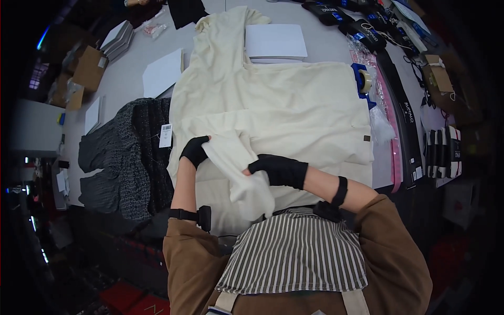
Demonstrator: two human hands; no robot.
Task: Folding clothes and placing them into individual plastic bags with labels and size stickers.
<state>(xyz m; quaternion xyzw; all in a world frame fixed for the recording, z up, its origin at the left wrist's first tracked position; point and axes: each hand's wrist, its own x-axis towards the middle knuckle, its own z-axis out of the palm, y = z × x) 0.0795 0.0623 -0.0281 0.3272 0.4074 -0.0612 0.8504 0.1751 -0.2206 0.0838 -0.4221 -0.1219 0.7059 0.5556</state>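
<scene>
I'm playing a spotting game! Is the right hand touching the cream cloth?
Touching: the head view shows the black-gloved right hand gripping the cream cloth, a bare fingertip right against it.

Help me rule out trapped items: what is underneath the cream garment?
The cream garment lies spread over the pale table, whose surface shows beyond its edges. Whether anything else lies beneath cannot be seen, because the fabric covers it.

The black-gloved left hand (195, 151) and right hand (278, 170) grip a loose fold (228, 157) of a cream garment (304, 110). A dark garment (134, 152) lies at the cream garment's left edge, a blue tape dispenser (360, 81) at its right edge
</scene>
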